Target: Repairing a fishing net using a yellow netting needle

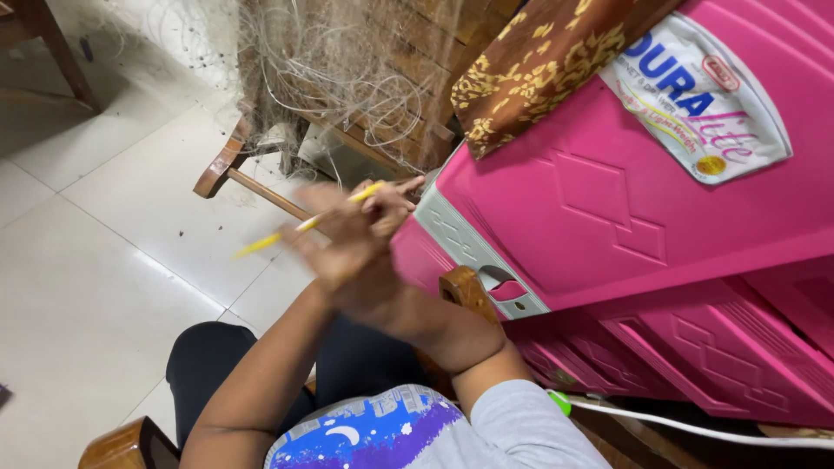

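Head view looks down on a seated person whose two hands meet in front of the chest, above the knees in dark trousers (217, 356). Both hands are blurred by motion. Left hand (334, 239) is raised with its fingers curled together around a thin yellow stick (300, 224), which slants from beside the fingertips down toward the floor; whether the grip is tight I cannot tell through the blur. Right hand (387, 204) sits just behind the left, its fingers pinched at the upper end of the same yellow stick and touching fine strands of a tangled pale fishing net (330, 74).

That net hangs in a loose heap over a wooden frame (228, 161), whose curved brown leg rests on the floor. Behind it stands a wall of worn wooden planks (408, 35). Floor (104, 260) is laid with large pale glossy tiles with thin joints, speckled with dark crumbs near the frame. At the upper left corner of the floor a dark wooden furniture leg (61, 56) shows.

To the right, close beside the hands, stands a bright pink plastic cabinet (625, 208) with moulded diamond panels, a grey trim strip and a large printed sticker (695, 95). A brown cloth with a yellow flower pattern (530, 61) lies draped over its top edge. A white cable (695, 427) runs along the lower right, past a small green cap.
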